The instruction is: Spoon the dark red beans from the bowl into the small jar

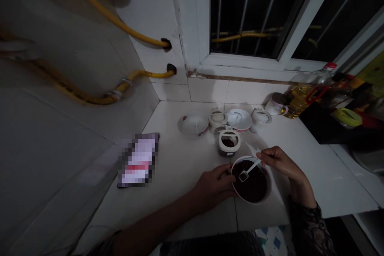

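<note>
My left hand (pixel 214 184) grips the left rim of a white bowl (pixel 269 190). Dark reddish-brown contents (pixel 253 190) fill much of the bowl; what they are I cannot tell. Between the thumb and fingers of my right hand (pixel 279 162) is the handle of a small white spoon (pixel 253 167). The spoon slants down to the left, its square scoop over the dark contents. Just behind the bowl stands a small clear jar (pixel 229 144) with a white rim and something dark red inside.
Behind stand a shallow dish (pixel 193 125), a jar of pale contents (pixel 218 121), a white bowl (pixel 243 120), another jar (pixel 261 118) and a mug (pixel 276 105). An oil bottle (pixel 300 96) stands right, near a black box (pixel 318 124). A blurred phone-like slab (pixel 139 160) lies left.
</note>
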The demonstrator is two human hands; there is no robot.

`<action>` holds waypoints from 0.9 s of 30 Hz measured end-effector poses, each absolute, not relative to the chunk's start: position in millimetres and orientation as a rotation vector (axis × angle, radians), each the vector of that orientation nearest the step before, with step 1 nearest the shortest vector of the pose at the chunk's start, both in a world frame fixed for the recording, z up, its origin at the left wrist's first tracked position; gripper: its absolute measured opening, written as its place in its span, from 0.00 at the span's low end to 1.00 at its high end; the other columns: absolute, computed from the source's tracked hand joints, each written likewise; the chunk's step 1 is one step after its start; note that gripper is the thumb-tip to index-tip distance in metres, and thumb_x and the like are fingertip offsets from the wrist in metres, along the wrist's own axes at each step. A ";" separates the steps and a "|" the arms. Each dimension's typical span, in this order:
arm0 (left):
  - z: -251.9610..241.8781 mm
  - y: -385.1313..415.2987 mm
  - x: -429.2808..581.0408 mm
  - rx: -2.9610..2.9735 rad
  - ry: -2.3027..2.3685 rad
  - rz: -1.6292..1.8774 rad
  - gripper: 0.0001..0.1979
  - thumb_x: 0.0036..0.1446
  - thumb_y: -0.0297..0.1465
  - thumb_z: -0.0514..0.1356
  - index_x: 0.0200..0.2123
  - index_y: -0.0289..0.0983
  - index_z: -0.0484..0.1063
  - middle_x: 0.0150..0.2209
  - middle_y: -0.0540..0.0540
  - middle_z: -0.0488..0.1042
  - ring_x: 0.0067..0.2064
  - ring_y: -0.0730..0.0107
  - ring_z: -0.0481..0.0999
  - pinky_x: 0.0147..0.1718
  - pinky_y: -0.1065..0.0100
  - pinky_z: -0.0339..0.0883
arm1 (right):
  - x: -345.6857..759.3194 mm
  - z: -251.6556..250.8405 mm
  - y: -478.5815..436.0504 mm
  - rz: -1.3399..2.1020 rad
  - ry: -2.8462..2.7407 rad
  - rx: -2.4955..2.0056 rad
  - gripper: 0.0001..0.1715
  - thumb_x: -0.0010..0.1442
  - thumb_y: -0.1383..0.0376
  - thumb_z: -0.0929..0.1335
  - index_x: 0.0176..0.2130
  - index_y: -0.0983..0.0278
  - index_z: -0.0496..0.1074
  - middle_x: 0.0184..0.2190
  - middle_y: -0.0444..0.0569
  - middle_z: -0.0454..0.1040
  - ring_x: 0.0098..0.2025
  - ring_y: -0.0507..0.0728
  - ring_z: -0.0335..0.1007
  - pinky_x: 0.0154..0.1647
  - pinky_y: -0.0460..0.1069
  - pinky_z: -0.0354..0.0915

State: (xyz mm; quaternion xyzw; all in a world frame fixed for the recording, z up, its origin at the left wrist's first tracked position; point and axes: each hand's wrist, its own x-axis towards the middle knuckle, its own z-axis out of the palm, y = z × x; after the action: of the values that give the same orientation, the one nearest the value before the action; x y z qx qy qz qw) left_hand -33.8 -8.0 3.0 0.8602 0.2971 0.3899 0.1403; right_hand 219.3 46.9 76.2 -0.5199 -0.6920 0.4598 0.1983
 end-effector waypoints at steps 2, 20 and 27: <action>4.1 -8.1 -34.3 2.487 0.859 1.129 0.16 0.60 0.44 0.57 0.42 0.37 0.70 0.50 0.38 0.71 0.42 0.66 0.77 0.38 0.68 0.74 | 219.5 76.2 47.1 1.314 -1.883 -1.466 0.31 0.51 0.43 0.67 0.17 0.65 0.62 0.15 0.38 0.49 0.20 0.47 0.42 0.22 0.46 0.45; 5.3 -8.1 -34.0 2.465 0.834 1.131 0.16 0.61 0.43 0.56 0.42 0.37 0.69 0.50 0.38 0.70 0.42 0.66 0.77 0.39 0.68 0.74 | 217.1 68.0 55.1 1.475 -1.562 -1.455 0.30 0.46 0.44 0.69 0.15 0.64 0.60 0.11 0.35 0.48 0.15 0.44 0.39 0.16 0.44 0.38; 6.5 -7.9 -33.8 2.454 0.817 1.124 0.15 0.61 0.43 0.57 0.41 0.37 0.70 0.50 0.38 0.70 0.42 0.67 0.77 0.39 0.69 0.73 | 199.4 74.6 60.9 1.136 -1.385 -1.425 0.29 0.50 0.42 0.67 0.18 0.63 0.62 0.10 0.36 0.49 0.14 0.46 0.40 0.15 0.45 0.39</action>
State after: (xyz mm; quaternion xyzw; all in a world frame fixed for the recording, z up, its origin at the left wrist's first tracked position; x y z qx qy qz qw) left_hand -33.8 -7.9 6.5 0.8589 0.2859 0.3935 0.1602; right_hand 199.4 60.9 74.6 -0.5669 -0.5509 0.4520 0.4133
